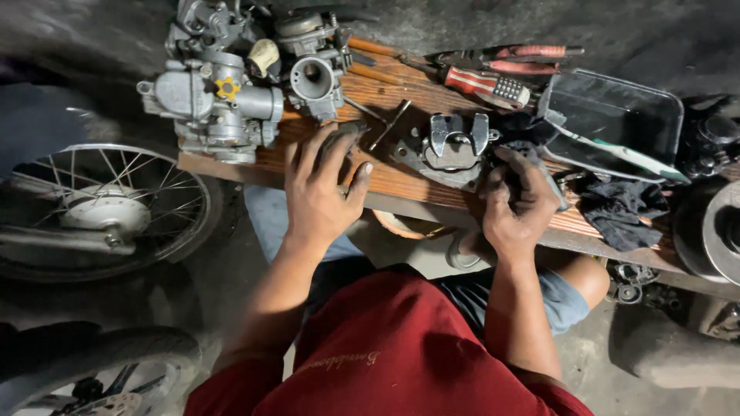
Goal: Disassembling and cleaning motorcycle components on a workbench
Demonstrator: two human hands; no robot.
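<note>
My left hand (324,189) rests palm down on a wooden plank (393,185), fingers spread over a small dark metal part (344,132) that it touches. To the right, my right hand (518,202) is closed around a dark, greasy rag (532,154) at the plank's edge. Between the hands lies a shiny metal brake caliper bracket (456,142). A thin T-shaped metal tool (391,123) lies just beyond my left fingers.
Two grey carburetors (216,100) (312,73) sit at the plank's far left. Screwdrivers and red-handled pliers (501,73) lie at the back, beside a dark plastic tray (617,115). A black cloth (620,212) hangs at right. Spoked wheels (100,208) lie on the floor at left.
</note>
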